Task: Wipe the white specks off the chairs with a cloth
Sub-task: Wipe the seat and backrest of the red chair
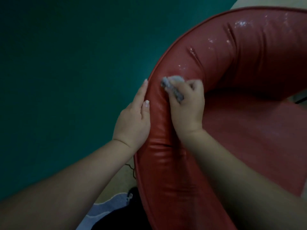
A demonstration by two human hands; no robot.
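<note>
Now right grip [186, 103] pinches cloth [172, 87] on chair [240, 67] rim; left hand [134, 117] flat along outer edge.

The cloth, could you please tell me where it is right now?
In the head view the cloth is bunched in the right hand, pressed on the red chair's curved backrest, just right of the left hand.

I have a single view, from the head camera, and it looks steeply down and forward from close above my work. My forearms enter from the bottom edge and converge at frame centre, where my left hand [134, 120] and right hand [187, 107] meet on the chair [249, 67], which curves from the bottom centre up to the upper right. The green wall [74, 63] fills the left and upper left. The wide lens bends the edges; no second view overlaps.
</note>
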